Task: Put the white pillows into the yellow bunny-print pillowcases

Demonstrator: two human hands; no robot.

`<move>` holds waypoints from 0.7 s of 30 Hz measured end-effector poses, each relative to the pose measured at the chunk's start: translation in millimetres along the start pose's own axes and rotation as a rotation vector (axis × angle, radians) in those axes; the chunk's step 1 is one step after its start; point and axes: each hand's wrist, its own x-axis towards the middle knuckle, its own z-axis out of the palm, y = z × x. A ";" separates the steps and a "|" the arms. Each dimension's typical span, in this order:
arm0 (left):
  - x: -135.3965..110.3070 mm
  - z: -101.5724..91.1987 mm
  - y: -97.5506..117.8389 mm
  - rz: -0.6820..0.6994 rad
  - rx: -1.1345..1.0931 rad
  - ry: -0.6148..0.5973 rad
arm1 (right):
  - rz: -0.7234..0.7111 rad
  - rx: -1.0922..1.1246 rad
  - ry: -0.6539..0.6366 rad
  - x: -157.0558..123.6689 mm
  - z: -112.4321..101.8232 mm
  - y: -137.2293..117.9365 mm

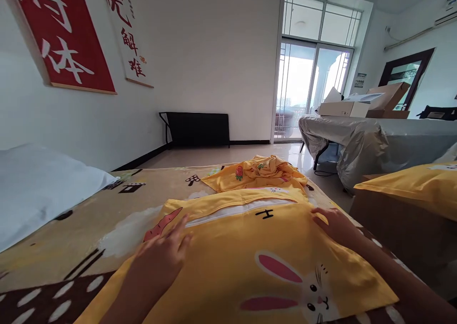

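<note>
A yellow pillowcase with a rabbit print (246,262) lies flat on the bed in front of me, a white pillow edge showing at its far opening. My left hand (162,257) rests on its left side with fingers spread flat. My right hand (335,224) presses on its right edge, fingers curled down over the fabric. Beyond it sits a crumpled yellow cloth with a strawberry print (260,171).
The bed carries a beige patterned blanket (89,228). A white pillow (39,186) lies at the left. A second yellow pillow (410,183) rests on a box at the right. A covered table (374,138) with cardboard boxes stands by the glass door.
</note>
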 end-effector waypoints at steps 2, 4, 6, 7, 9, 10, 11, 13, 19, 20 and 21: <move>33.4 -1.4 49.3 0.072 -0.156 -0.204 | -0.063 0.103 0.050 41.1 -3.1 -41.5; 65.6 7.7 87.2 0.204 -0.284 -0.270 | -0.120 0.166 0.070 77.1 3.7 -81.0; 90.9 29.0 103.5 0.266 -0.311 -0.282 | -0.182 0.165 0.061 104.2 18.8 -109.6; 100.0 42.9 102.6 0.283 -0.307 -0.293 | -0.200 0.153 0.034 113.7 28.5 -118.2; 111.0 72.2 85.8 0.302 -0.304 -0.335 | -0.210 0.151 -0.091 124.2 49.4 -123.8; 113.3 85.1 72.5 0.302 -0.304 -0.360 | -0.204 0.168 -0.170 125.5 59.2 -122.0; 113.9 95.8 58.0 0.291 -0.305 -0.380 | -0.203 0.195 -0.241 124.8 67.7 -118.2; 111.5 109.0 30.4 0.244 -0.299 -0.402 | -0.202 0.242 -0.302 119.8 79.1 -108.1; 105.5 111.5 -30.9 0.101 -0.031 -0.367 | -0.027 0.237 -0.312 114.3 80.9 -64.9; 106.6 112.0 -44.3 0.064 0.004 -0.372 | 0.013 0.236 -0.324 116.1 82.0 -52.8; 108.1 113.0 -59.3 0.037 0.016 -0.390 | 0.053 0.240 -0.334 117.9 84.2 -39.2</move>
